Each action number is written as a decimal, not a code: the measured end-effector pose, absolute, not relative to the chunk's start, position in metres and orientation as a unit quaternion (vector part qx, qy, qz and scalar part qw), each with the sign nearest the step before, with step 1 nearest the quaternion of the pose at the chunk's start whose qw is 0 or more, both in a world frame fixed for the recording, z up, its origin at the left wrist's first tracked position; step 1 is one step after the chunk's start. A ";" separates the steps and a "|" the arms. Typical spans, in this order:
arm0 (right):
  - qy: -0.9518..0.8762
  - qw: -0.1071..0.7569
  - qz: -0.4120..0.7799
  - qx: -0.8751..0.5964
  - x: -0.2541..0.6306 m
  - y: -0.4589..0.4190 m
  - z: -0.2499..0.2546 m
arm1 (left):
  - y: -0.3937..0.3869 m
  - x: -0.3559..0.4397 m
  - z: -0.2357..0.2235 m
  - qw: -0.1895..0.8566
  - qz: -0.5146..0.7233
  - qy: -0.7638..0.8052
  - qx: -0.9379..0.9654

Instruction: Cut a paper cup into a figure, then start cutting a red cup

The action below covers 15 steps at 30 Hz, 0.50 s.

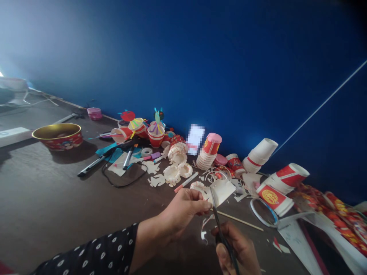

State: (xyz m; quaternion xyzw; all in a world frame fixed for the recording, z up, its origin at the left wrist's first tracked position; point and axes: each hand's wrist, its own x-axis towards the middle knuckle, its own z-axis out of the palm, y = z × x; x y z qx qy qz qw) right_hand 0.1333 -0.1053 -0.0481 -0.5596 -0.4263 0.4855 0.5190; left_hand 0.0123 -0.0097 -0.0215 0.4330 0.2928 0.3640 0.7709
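My left hand [183, 210] reaches in from the lower left, thumb and fingers pinched on a piece of white paper [223, 192]. In my right hand [237, 246], at the bottom right of centre, is a pair of scissors [217, 221] pointing away from me. Their blades lie against the paper, close to my left fingertips; how far apart they are is hard to tell. Beyond the paper runs a thin wooden stick [239, 220] on the table. Curled paper scraps [204, 233] lie just below my left hand.
Cut white cup pieces [172, 173], a marker [185, 182] and stacked paper cups [205, 160] stand or lie beyond my hands. Left are a gold-lined bowl [57, 137] and pens [93, 166]. Right are red cups [275, 198] and a tape roll [263, 212]. A blue wall [183, 65] rises behind.
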 end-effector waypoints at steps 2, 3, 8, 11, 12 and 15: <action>-0.428 0.516 0.483 -0.563 0.132 -0.106 -0.047 | -0.009 0.012 -0.021 0.773 0.362 0.288 0.435; -0.430 0.514 0.481 -0.565 0.132 -0.106 -0.046 | -0.009 0.012 -0.022 0.773 0.360 0.288 0.436; -0.433 0.506 0.484 -0.568 0.135 -0.106 -0.046 | -0.006 0.011 -0.021 0.779 0.347 0.275 0.445; -0.424 0.504 0.495 -0.567 0.135 -0.107 -0.045 | -0.005 0.009 -0.018 0.782 0.336 0.273 0.448; -0.429 0.508 0.491 -0.563 0.134 -0.108 -0.044 | -0.004 0.009 -0.018 0.783 0.332 0.273 0.449; -0.444 0.516 0.476 -0.557 0.132 -0.109 -0.042 | -0.003 0.007 -0.016 0.783 0.318 0.279 0.456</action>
